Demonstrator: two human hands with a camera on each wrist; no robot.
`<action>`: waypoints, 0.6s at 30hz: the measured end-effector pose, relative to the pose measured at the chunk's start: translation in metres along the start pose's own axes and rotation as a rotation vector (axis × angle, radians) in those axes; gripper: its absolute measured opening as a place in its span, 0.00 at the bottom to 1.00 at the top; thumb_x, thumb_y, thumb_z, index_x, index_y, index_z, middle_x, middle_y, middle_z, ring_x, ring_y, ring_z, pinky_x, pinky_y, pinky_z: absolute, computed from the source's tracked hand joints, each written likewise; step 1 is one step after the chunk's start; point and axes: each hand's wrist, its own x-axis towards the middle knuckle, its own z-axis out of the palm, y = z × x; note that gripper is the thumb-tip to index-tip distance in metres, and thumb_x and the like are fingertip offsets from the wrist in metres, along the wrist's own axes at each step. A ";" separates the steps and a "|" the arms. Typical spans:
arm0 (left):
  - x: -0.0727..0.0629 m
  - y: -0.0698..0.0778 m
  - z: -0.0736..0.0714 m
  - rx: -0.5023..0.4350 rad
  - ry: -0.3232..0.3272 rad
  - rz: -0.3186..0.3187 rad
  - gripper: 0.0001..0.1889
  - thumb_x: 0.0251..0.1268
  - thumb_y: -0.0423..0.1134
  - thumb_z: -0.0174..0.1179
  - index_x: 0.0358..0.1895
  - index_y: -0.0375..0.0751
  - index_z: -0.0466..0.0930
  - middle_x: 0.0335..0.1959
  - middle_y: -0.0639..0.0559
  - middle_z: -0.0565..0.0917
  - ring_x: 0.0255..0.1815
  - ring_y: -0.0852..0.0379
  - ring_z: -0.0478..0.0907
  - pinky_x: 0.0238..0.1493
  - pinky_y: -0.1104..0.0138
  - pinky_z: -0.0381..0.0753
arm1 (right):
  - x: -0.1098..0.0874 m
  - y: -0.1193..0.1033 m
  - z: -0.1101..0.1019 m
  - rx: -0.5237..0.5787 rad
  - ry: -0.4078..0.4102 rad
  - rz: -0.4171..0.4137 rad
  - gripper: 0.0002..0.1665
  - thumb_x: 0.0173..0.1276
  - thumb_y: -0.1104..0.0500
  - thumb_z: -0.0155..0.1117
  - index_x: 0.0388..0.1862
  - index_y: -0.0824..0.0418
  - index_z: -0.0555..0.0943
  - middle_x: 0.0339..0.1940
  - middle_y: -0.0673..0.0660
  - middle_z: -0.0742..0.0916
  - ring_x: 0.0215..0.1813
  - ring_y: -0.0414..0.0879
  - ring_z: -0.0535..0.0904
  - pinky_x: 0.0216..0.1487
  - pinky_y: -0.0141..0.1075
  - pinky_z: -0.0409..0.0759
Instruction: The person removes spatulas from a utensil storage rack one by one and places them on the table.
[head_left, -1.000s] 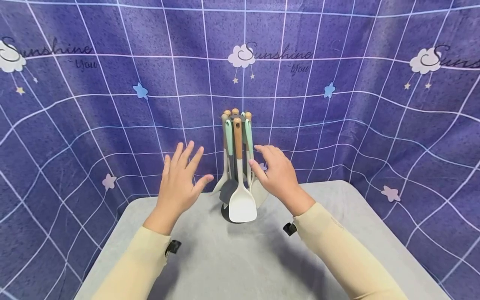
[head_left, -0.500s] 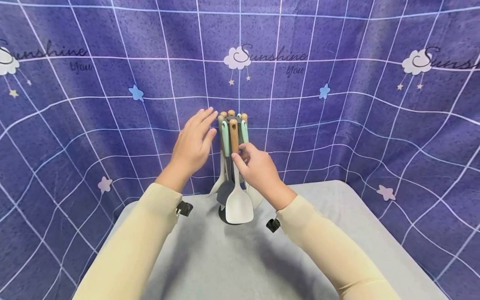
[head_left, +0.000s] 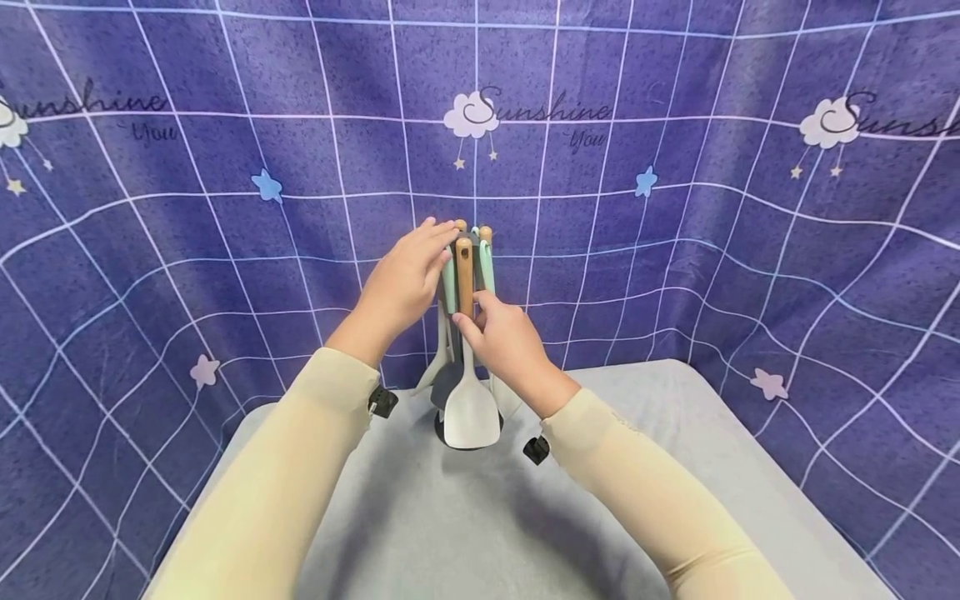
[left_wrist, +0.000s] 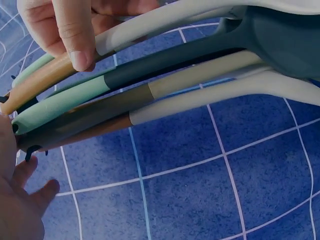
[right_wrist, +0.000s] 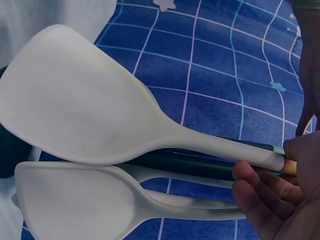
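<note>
A white turner [head_left: 472,414] with a wooden handle hangs at the front of a black utensil stand [head_left: 438,429]. My right hand [head_left: 512,343] pinches the lower part of that handle between thumb and fingers; the right wrist view shows its broad white blade [right_wrist: 75,95] close up. My left hand [head_left: 401,283] reaches over the left side of the stand's top, fingers mostly straight and touching the handle ends there. Behind its fingers some handle tops are hidden. Beside the turner hangs a mint-handled utensil [head_left: 449,287], whose dark head [left_wrist: 285,42] appears in the left wrist view.
Several other utensils hang round the stand, among them a second white utensil [right_wrist: 75,200] and one with a mint handle [head_left: 487,267]. The stand is on a grey-white tabletop [head_left: 450,517]. A purple-blue gridded cloth [head_left: 585,192] rises behind it and on both sides.
My left hand has moved up and right, from beside the stand to its top. My right hand has moved left and taken hold of the white turner's handle.
</note>
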 end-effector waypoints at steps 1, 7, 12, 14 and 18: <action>0.000 0.000 0.000 -0.004 0.003 -0.001 0.25 0.97 0.45 0.46 0.86 0.48 0.74 0.90 0.50 0.72 0.95 0.43 0.60 0.96 0.43 0.59 | 0.000 0.000 0.000 0.000 -0.001 -0.001 0.24 0.89 0.45 0.66 0.69 0.62 0.83 0.29 0.51 0.92 0.25 0.41 0.84 0.28 0.36 0.82; 0.000 0.001 0.000 0.001 0.000 -0.032 0.24 0.97 0.41 0.45 0.84 0.45 0.77 0.88 0.48 0.74 0.94 0.44 0.63 0.97 0.47 0.59 | 0.000 -0.001 0.001 0.004 -0.007 -0.006 0.24 0.90 0.46 0.65 0.70 0.61 0.83 0.28 0.51 0.90 0.24 0.41 0.83 0.26 0.35 0.80; 0.001 0.003 -0.001 0.020 -0.008 -0.036 0.23 0.96 0.39 0.46 0.83 0.44 0.77 0.87 0.46 0.75 0.93 0.44 0.64 0.97 0.49 0.59 | 0.001 0.000 0.001 -0.008 -0.005 -0.010 0.23 0.90 0.46 0.65 0.69 0.62 0.83 0.28 0.51 0.90 0.25 0.41 0.83 0.27 0.36 0.81; 0.001 0.003 -0.001 0.022 -0.007 -0.034 0.24 0.96 0.39 0.46 0.83 0.44 0.77 0.87 0.45 0.75 0.93 0.43 0.65 0.97 0.49 0.59 | 0.001 0.000 0.000 -0.010 0.000 -0.013 0.23 0.90 0.46 0.65 0.68 0.62 0.84 0.28 0.51 0.90 0.25 0.41 0.83 0.28 0.36 0.82; 0.001 0.003 -0.002 0.020 -0.006 -0.036 0.24 0.96 0.39 0.46 0.84 0.44 0.77 0.87 0.44 0.75 0.93 0.43 0.65 0.97 0.49 0.59 | 0.003 0.001 0.000 -0.005 0.004 -0.020 0.22 0.90 0.47 0.65 0.67 0.62 0.84 0.27 0.51 0.90 0.24 0.41 0.83 0.28 0.36 0.82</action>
